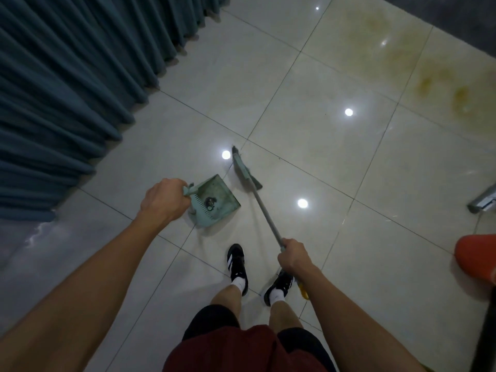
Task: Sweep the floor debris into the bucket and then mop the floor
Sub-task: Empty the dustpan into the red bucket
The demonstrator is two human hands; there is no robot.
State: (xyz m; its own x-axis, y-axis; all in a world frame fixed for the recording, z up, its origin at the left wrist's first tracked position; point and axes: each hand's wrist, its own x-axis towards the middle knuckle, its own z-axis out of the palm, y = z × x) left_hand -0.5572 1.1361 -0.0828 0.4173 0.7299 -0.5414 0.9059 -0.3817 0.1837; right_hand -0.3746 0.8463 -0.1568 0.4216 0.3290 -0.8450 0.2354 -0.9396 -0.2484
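Observation:
My left hand (163, 201) grips the handle of a pale green dustpan (218, 200), which rests on the tiled floor with a small dark clump of debris (210, 203) inside it. My right hand (294, 257) is closed around the grey pole of a broom (265, 216). The broom's green head (245, 171) lies on the floor just right of the dustpan's open edge. An orange-red bucket (476, 260) shows partly at the right edge. A grey mop head (483, 202) pokes in above it.
Teal curtains (67, 84) hang along the left side down to the floor. Glossy cream tiles (349, 162) carry yellow-brown stains (429, 84) at the far right. My two feet in black shoes (237, 264) stand just behind the dustpan.

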